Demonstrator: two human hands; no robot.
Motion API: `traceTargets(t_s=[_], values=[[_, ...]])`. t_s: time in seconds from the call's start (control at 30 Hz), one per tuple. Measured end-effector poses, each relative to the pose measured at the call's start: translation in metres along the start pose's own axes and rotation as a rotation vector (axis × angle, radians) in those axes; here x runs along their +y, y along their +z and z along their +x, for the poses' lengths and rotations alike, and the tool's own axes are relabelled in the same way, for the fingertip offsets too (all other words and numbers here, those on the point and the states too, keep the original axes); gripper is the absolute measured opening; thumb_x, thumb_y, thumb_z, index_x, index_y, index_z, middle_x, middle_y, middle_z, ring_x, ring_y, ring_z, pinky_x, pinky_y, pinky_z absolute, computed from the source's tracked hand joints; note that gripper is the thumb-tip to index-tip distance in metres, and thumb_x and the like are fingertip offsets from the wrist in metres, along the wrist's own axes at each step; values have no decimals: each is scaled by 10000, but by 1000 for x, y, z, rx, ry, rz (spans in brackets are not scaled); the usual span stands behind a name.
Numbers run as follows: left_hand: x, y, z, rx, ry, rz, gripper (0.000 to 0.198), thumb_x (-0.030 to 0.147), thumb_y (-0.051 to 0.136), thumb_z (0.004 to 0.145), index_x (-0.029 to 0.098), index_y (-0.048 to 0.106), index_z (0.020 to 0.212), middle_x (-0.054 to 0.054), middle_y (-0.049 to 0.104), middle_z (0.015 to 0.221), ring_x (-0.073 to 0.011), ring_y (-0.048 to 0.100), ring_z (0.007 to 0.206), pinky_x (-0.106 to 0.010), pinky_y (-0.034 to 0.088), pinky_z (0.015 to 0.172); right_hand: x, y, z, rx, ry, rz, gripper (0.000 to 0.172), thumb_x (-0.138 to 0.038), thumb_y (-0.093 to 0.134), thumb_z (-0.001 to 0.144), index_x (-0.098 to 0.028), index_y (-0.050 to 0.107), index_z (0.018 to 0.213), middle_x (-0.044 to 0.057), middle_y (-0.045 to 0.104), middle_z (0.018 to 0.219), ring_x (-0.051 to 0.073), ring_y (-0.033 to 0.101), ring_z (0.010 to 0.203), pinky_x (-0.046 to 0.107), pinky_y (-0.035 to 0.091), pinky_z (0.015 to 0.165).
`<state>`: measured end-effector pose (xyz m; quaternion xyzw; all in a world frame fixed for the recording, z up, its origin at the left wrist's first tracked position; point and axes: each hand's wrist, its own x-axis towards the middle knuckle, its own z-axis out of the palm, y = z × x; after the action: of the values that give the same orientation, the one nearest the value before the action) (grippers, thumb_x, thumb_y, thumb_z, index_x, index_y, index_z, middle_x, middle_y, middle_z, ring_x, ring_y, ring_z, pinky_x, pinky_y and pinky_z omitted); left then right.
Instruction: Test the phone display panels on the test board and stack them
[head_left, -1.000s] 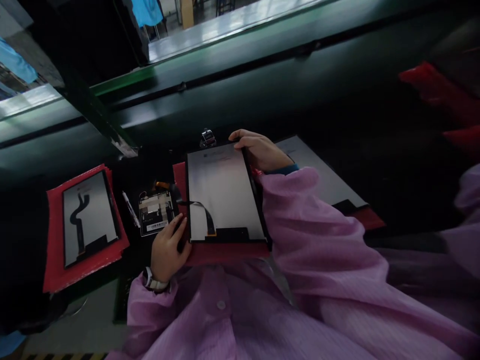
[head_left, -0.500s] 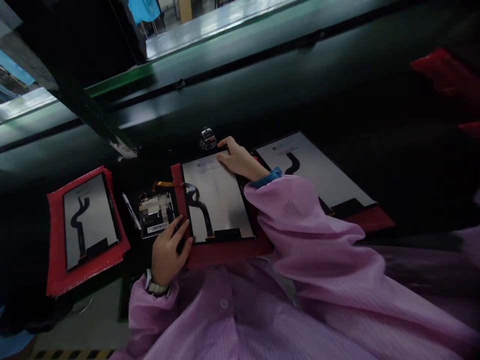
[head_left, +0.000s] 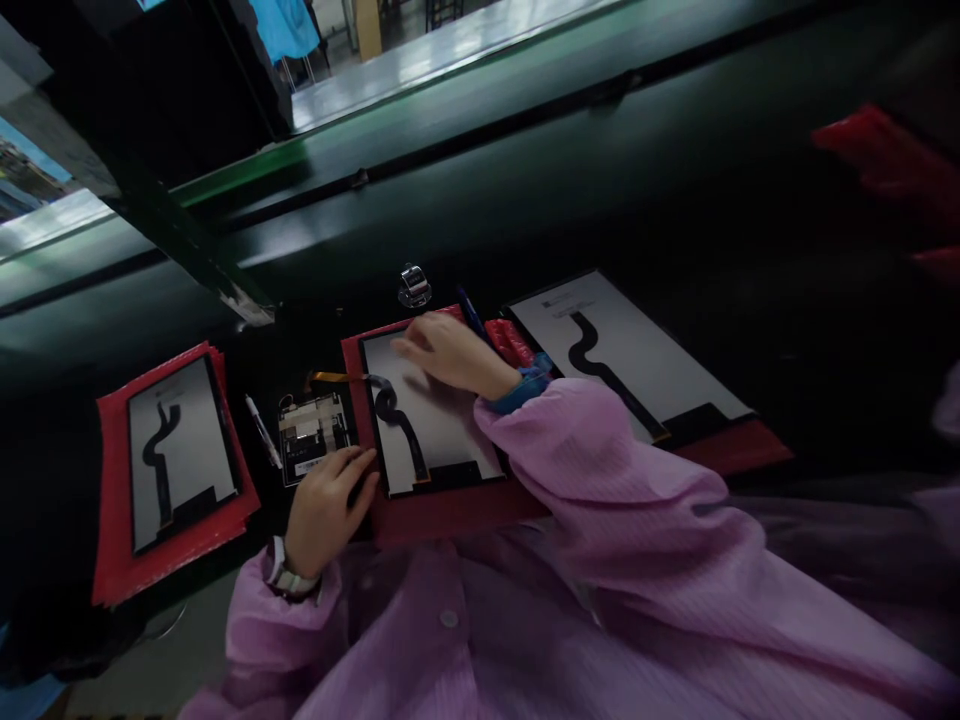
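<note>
A display panel (head_left: 450,440) with a grey back and a black ribbon cable (head_left: 409,430) lies on a red sheet (head_left: 450,515) before me. My right hand (head_left: 454,355) is over its upper part, fingers curled in and closed; whatever they may hold is hidden. My left hand (head_left: 326,510) is open, its fingertips between the panel's left edge and a small circuit board (head_left: 311,430). An orange flex strip (head_left: 335,377) runs from the board to the panel's cable.
A second panel (head_left: 195,440) lies on stacked red sheets (head_left: 112,480) at left, a third panel (head_left: 637,350) at right. A white pen (head_left: 262,430), a metal tally counter (head_left: 414,287), a blue pen (head_left: 471,312) and crumpled red wrap (head_left: 510,343) lie around. A green post (head_left: 180,230) stands upper left.
My right hand has moved from the panel's top right corner to the left and nearer, its fingers curling in. My left hand has drawn back slightly from the panel's edge.
</note>
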<state>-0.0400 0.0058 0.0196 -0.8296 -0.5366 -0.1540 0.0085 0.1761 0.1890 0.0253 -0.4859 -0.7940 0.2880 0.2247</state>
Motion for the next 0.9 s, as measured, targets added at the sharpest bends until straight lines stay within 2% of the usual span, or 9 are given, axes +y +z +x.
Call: traceTargets(t_s=[0.1, 0.2, 0.33, 0.43, 0.53, 0.6, 0.67, 0.7, 0.9], values=[[-19, -17, 35, 106, 9, 39, 261, 272, 493, 1039, 176, 708, 1150, -86, 741, 1001, -239, 686, 950, -392, 576, 869, -18, 13, -8, -215, 27, 102, 384, -503, 591, 960, -172, 646, 772, 71, 679, 825, 180, 579, 761, 299, 360, 697], [-42, -17, 82, 163, -43, -8, 310, 314, 453, 1043, 210, 709, 1185, -97, 726, 1131, -255, 656, 1091, -442, 533, 998, -28, 26, -14, -200, 23, 160, 226, -353, 679, 913, -171, 637, 787, 41, 667, 794, 144, 550, 712, 276, 305, 652], [-67, 0, 121, 39, -62, -90, 376, 409, 429, 1022, 227, 716, 1183, -91, 716, 1191, -267, 617, 1194, -511, 448, 1130, -32, 32, -17, -144, -1, 238, 141, -240, 658, 911, -167, 619, 798, -2, 634, 748, 107, 511, 665, 251, 319, 647], [-79, 8, 120, -76, 22, -142, 359, 404, 439, 1011, 240, 748, 1091, -83, 730, 1162, -272, 612, 1212, -572, 332, 1212, -32, 33, -17, -117, -13, 274, 149, -205, 652, 903, -165, 588, 775, -13, 613, 740, 101, 506, 674, 244, 331, 658], [-85, 8, 108, -114, 61, -162, 312, 364, 473, 998, 242, 760, 1011, -84, 735, 1146, -280, 605, 1233, -609, 258, 1237, -31, 36, -19, -91, -14, 310, 120, -227, 689, 880, -158, 593, 901, -5, 619, 812, 109, 521, 710, 247, 348, 677], [-87, 7, 104, -110, 58, -153, 259, 338, 516, 980, 244, 757, 987, -80, 738, 1126, -279, 612, 1225, -605, 253, 1239, -29, 39, -21, -120, -20, 380, 275, -273, 734, 856, -152, 579, 1048, -12, 619, 828, 115, 530, 705, 250, 363, 680], [-87, 6, 104, -69, 66, -143, 216, 309, 544, 971, 250, 751, 962, -69, 748, 1085, -267, 638, 1182, -583, 269, 1237, -28, 42, -22, -184, -42, 470, 394, -288, 752, 845, -155, 550, 1156, -26, 621, 817, 116, 539, 687, 248, 380, 678], [-87, 5, 104, -32, 75, -138, 200, 292, 552, 970, 252, 746, 951, -61, 754, 1064, -257, 656, 1150, -568, 281, 1235, -28, 43, -22, -206, -60, 494, 384, -272, 738, 857, -159, 550, 1172, -29, 623, 811, 114, 540, 681, 245, 384, 677], [-87, -4, 103, 280, 253, -25, 95, 194, 652, 938, 251, 720, 970, -14, 790, 990, -203, 742, 936, -490, 358, 1190, -29, 47, -19, -104, -216, 356, 63, -134, 611, 911, -143, 626, 971, 35, 649, 880, 128, 530, 782, 265, 369, 755]])
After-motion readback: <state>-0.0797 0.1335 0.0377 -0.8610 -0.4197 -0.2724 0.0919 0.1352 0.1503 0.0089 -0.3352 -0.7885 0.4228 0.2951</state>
